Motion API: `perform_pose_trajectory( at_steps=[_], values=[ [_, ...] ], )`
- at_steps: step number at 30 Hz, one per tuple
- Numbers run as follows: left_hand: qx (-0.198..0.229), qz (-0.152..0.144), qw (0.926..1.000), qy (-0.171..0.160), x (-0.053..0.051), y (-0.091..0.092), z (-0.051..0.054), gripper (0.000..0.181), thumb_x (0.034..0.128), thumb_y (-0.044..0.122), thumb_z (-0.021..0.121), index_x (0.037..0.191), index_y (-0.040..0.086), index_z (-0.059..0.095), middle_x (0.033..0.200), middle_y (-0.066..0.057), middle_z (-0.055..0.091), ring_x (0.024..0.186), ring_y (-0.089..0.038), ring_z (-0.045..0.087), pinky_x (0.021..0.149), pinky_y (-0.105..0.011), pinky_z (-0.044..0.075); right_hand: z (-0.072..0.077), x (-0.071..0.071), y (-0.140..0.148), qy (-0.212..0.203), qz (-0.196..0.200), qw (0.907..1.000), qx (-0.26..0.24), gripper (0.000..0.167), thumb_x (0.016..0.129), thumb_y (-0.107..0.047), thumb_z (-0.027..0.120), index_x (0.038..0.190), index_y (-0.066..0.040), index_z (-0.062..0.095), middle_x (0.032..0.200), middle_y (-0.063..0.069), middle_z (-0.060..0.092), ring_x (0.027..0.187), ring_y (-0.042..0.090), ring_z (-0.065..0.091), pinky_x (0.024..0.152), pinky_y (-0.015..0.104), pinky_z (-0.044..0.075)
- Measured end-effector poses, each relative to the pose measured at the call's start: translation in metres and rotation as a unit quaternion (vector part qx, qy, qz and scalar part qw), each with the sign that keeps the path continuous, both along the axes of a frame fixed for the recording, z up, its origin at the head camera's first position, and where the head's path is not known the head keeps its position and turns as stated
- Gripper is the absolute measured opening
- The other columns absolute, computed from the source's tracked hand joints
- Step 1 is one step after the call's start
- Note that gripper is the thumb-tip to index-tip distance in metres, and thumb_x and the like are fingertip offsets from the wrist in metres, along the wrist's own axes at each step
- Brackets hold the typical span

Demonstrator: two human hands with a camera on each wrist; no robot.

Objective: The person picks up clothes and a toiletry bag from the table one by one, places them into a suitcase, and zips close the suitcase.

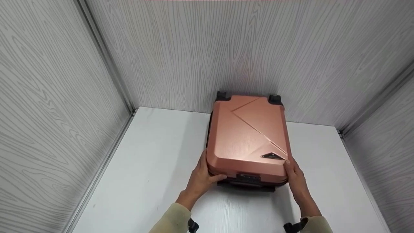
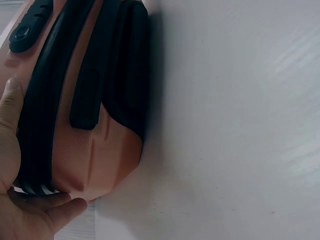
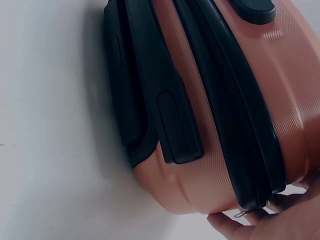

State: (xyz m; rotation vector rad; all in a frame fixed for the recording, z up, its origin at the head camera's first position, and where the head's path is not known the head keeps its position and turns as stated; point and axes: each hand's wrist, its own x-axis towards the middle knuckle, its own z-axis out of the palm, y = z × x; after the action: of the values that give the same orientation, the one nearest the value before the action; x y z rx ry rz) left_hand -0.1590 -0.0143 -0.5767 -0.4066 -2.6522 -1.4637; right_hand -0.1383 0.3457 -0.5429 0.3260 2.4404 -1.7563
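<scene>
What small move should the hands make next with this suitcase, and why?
Perhaps raise the suitcase slightly at its near end: the left hand and right hand hold that end's corners, and the wheels at the far end could serve as pivot.

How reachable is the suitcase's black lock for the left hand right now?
Probably yes: the left hand holds the suitcase at its near left corner, thumb beside the black lock, nothing visible between them.

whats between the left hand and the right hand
The near end of the copper-pink rectangular hard-shell suitcase lies between the left hand and the right hand, as the head view shows. Both hands touch it.
</scene>
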Motion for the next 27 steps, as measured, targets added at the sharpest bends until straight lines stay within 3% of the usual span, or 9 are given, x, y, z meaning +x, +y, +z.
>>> perform_pose_trajectory(
  at_steps=[7,11,13,17,19,23,27],
  values=[
    [-0.060,0.003,0.9947,0.084,0.002,0.011,0.020,0.124,0.0841,0.045,0.088,0.170,0.014,0.004,0.174,-0.021,0.014,0.158,-0.040,0.028,0.119,-0.054,0.041,0.001,0.002,0.013,0.022,-0.010,0.9997,-0.011,0.080,0.108,-0.068,0.019,0.170,-0.016,0.024,0.171,0.015,0.032,0.155,0.033,0.036,0.117,0.052,0.045],
    [-0.078,-0.001,0.9933,0.085,0.002,0.015,0.029,0.122,0.0844,0.044,0.088,0.171,0.019,0.005,0.175,-0.021,0.007,0.158,-0.044,0.026,0.116,-0.055,0.044,0.000,0.004,0.017,0.020,-0.030,0.9993,-0.011,0.084,0.107,-0.070,0.019,0.164,-0.012,0.039,0.165,0.014,0.044,0.151,0.030,0.043,0.109,0.038,0.052],
    [-0.092,-0.004,0.9901,0.106,0.001,0.016,0.032,0.120,0.0839,0.043,0.089,0.170,0.018,0.009,0.174,-0.022,0.006,0.157,-0.045,0.027,0.115,-0.055,0.046,-0.001,0.004,0.019,0.014,-0.036,0.9993,-0.005,0.077,0.110,-0.063,0.022,0.163,-0.009,0.041,0.162,0.015,0.046,0.148,0.029,0.046,0.105,0.031,0.054],
    [-0.158,-0.009,0.9720,0.174,0.002,0.018,0.040,0.112,0.0825,0.043,0.089,0.168,0.014,0.023,0.173,-0.025,0.010,0.156,-0.050,0.025,0.115,-0.057,0.045,-0.002,0.002,0.022,-0.001,-0.026,0.9993,0.027,0.055,0.116,-0.031,0.034,0.162,-0.001,0.039,0.160,0.022,0.047,0.145,0.032,0.048,0.105,0.034,0.054],
    [-0.198,-0.017,0.9619,0.188,0.002,0.021,0.047,0.106,0.0830,0.046,0.087,0.166,0.017,0.029,0.173,-0.025,0.012,0.156,-0.053,0.022,0.117,-0.061,0.041,-0.004,0.000,0.024,0.002,-0.011,0.9976,0.068,0.051,0.113,-0.019,0.039,0.159,0.003,0.040,0.156,0.027,0.050,0.141,0.036,0.053,0.104,0.038,0.056],
    [-0.269,-0.039,0.9487,0.162,-0.001,0.029,0.061,0.099,0.0832,0.055,0.082,0.166,0.029,0.034,0.175,-0.015,0.017,0.160,-0.051,0.012,0.118,-0.070,0.034,-0.007,-0.004,0.028,0.032,0.009,0.9840,0.175,0.043,0.109,-0.010,0.048,0.147,0.007,0.055,0.135,0.030,0.066,0.112,0.033,0.069,0.085,0.035,0.059],
    [-0.324,-0.051,0.9348,0.137,-0.007,0.033,0.071,0.100,0.0803,0.061,0.081,0.165,0.040,0.033,0.176,-0.007,0.023,0.161,-0.050,0.009,0.116,-0.073,0.033,-0.007,-0.008,0.033,0.051,0.012,0.9699,0.238,0.035,0.108,-0.013,0.055,0.135,0.006,0.066,0.112,0.023,0.074,0.093,0.025,0.070,0.073,0.030,0.055]
  ],
)
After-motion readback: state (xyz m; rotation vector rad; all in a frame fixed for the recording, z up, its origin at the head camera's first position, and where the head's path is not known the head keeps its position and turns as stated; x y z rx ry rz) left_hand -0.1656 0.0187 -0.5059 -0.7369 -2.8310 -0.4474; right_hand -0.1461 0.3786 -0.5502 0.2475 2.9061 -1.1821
